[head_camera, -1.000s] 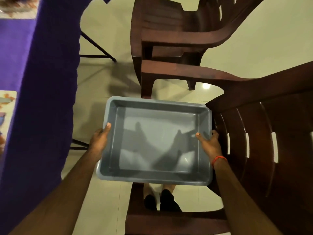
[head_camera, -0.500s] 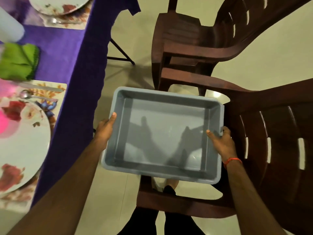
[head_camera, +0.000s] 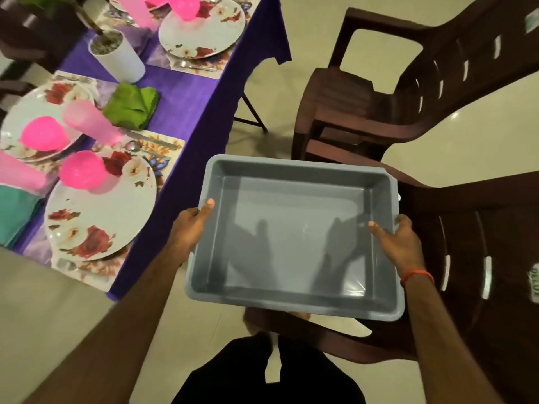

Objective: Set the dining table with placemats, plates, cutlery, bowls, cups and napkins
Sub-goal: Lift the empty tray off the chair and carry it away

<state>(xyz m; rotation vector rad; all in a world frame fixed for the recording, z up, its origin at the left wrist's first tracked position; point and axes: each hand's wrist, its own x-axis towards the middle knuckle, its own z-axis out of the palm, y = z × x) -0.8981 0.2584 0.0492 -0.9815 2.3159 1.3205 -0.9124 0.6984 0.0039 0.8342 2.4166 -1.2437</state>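
An empty grey plastic tub [head_camera: 294, 298] hangs in the air between the table and the brown chairs. My left hand [head_camera: 189, 228] grips its left rim with the thumb inside. My right hand [head_camera: 399, 243] grips the right rim the same way. To the left, the purple-clothed table [head_camera: 189, 106] carries floral plates [head_camera: 108, 217], pink bowls [head_camera: 83, 170], pink cups [head_camera: 87, 121], a knife [head_camera: 151, 140] and spoon on floral placemats, a green napkin [head_camera: 131, 107] and a teal napkin [head_camera: 14, 211].
Two dark brown plastic chairs stand at the right: one [head_camera: 393, 91] ahead, one [head_camera: 472, 258] close under the tub's right side. A white cylindrical pot [head_camera: 118, 56] with a plant stands on the table. Pale floor tiles [head_camera: 52, 316] lie below, with my dark-trousered legs [head_camera: 262, 371].
The view has swung left and up, bringing much more of the set table into sight. Both hands keep the same hold on the tub, which sits a little further right of the table's edge.
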